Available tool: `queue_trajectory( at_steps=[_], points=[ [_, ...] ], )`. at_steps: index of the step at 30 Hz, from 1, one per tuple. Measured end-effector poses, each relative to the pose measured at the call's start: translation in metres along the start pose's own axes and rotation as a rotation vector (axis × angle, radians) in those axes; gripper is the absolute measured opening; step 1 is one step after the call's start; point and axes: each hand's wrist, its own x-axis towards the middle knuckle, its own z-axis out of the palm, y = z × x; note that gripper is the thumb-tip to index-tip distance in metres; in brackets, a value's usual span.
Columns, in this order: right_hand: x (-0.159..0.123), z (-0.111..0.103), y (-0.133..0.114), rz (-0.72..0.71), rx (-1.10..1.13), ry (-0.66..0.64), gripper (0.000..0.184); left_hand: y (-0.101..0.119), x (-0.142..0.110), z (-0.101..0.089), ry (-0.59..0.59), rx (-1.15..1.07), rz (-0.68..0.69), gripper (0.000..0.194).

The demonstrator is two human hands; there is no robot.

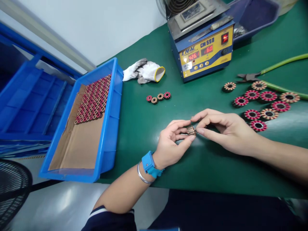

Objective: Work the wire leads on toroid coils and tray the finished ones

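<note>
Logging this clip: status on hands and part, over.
Left hand pinching copper-wound core; right hand at its end. Cutters upper right, clear of both.

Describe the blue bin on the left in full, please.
The blue bin is open-topped and rectangular, looks like plastic, and has a thick rim. Brown cardboard lines it, bare toward the near end; tightly packed ring-shaped parts, pinkish-red and tan, cover the far portion. It sits at the left end of the green table. Neither hand touches it; whether the white gloves do is unclear.

One head-worn view looks forward and down from above.
</note>
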Motion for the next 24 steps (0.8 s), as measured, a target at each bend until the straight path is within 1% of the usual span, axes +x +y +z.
queue_trajectory(
  at_steps=[2, 5, 7, 11, 13, 16, 19, 22, 24],
  points=[
    [0.000, -0.001, 0.002, 0.007, -0.003, 0.001, 0.015, 0.000, 0.001, 0.000, 0.034, 0.017, 0.021, 0.037],
    [-0.004, -0.001, 0.002, 0.010, -0.014, 0.016, 0.016, 0.001, 0.003, 0.002, 0.118, 0.031, 0.034, 0.039],
    [-0.008, 0.001, 0.001, -0.023, -0.052, 0.006, 0.014, 0.002, 0.004, 0.004, 0.153, 0.026, 0.046, 0.039],
    [-0.014, 0.001, -0.003, -0.206, -0.152, -0.078, 0.006, 0.001, 0.004, 0.005, 0.116, 0.028, 0.094, 0.031],
    [-0.013, -0.001, -0.002, -0.250, -0.158, -0.061, 0.006, 0.000, 0.003, 0.004, 0.094, 0.036, 0.102, 0.032],
    [-0.010, -0.005, 0.004, -0.203, -0.178, 0.008, 0.015, -0.001, 0.003, 0.003, 0.082, 0.021, 0.087, 0.033],
    [-0.006, -0.005, 0.009, -0.156, -0.227, -0.031, 0.008, -0.001, 0.003, 0.003, 0.061, -0.005, 0.080, 0.031],
    [-0.005, -0.003, 0.010, -0.155, -0.231, -0.068, 0.016, 0.000, 0.003, 0.004, 0.047, -0.008, 0.084, 0.032],
    [-0.004, -0.003, 0.010, -0.157, -0.224, -0.070, 0.016, 0.001, 0.002, 0.005, 0.044, -0.004, 0.072, 0.032]
  ],
)
